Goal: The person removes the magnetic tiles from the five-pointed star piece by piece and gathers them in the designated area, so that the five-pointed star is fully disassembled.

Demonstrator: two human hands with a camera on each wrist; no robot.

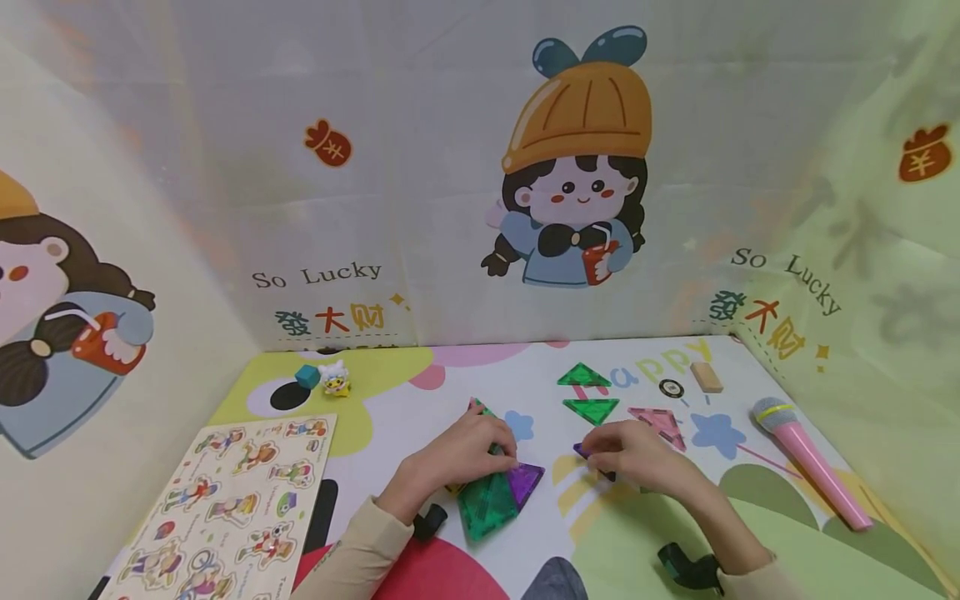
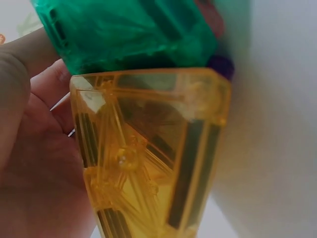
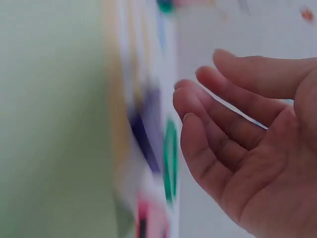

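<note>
Our left hand [image 1: 468,450] grips a cluster of translucent plastic magnetic tiles [image 1: 495,492] on the patterned desk [image 1: 420,400] — a green tile, a purple triangle beside it, and a yellow triangular tile [image 2: 148,153] against our palm. We judge them light, rigid and smooth; the flat edges offer the best hold, since the glossy faces may slip and the magnetic joins may part. Our right hand [image 1: 637,457] rests nearby, its fingers [image 3: 218,114] relaxed — whether they touch a dark purple tile [image 1: 583,451] we cannot tell.
</note>
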